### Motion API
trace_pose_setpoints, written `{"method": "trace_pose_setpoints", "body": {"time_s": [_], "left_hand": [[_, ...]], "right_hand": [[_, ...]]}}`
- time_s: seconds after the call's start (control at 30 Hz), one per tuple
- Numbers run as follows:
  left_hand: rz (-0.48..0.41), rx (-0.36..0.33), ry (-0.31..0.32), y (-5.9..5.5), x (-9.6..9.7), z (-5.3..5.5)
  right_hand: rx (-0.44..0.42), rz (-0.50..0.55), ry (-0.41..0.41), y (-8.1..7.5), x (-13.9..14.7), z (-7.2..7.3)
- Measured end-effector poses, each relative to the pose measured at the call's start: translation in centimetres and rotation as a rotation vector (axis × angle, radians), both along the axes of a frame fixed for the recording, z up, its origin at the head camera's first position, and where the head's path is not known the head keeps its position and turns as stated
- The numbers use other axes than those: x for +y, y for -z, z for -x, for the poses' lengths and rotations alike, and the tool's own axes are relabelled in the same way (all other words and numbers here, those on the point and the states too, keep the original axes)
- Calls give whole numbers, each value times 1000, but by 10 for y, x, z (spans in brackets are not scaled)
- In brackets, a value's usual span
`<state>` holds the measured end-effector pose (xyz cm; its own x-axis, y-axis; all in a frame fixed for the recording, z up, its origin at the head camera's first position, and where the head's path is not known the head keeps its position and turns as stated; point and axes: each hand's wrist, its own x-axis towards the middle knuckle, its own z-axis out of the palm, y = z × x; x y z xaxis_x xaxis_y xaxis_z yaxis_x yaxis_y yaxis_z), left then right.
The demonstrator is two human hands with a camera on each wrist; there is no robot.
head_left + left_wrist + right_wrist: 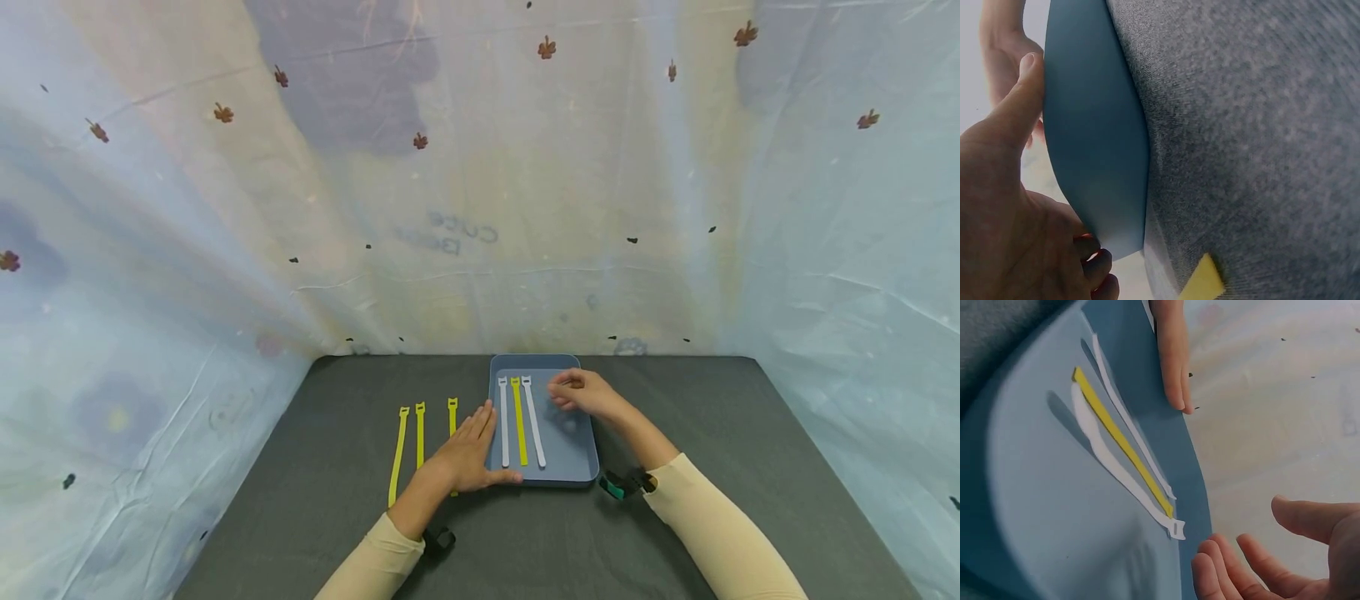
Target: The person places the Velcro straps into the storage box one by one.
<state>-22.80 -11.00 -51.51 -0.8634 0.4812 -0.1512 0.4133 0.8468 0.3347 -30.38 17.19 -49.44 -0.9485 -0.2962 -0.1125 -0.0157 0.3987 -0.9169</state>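
Note:
A blue-grey tray (572, 446) lies on the dark table. In it, side by side, are a white cable strap (504, 429), a yellow cable strap (519, 425) and another white cable strap (535, 429), slotted heads toward the back. My left hand (467, 457) rests against the tray's front left corner, fingers straight along the left side and thumb at the front rim. Over the tray's right part hovers my right hand (587, 393), its fingers loosely bent. The right wrist view shows that hand's thumb (1310, 515) apart from its fingers, with nothing between them.
Left of the tray, yellow cable straps (397, 458) (420, 433) (453, 414) lie on the grey-black cloth (300, 517); my left hand and arm partly cover them. A pale patterned curtain (480, 192) hangs behind the table and along both sides.

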Motion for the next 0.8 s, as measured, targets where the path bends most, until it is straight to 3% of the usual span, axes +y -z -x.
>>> {"method": "trace_pose_setpoints", "body": {"time_s": [0.2, 0.47, 0.8], "left_hand": [[-1, -5, -4, 2, 0, 0], [0, 8, -8, 4, -1, 1], [2, 13, -4, 4, -1, 2]], "right_hand": [[140, -46, -21, -1, 10, -17], [350, -124, 5, 11, 18, -37], [410, -288, 31, 24, 21, -64]]}}
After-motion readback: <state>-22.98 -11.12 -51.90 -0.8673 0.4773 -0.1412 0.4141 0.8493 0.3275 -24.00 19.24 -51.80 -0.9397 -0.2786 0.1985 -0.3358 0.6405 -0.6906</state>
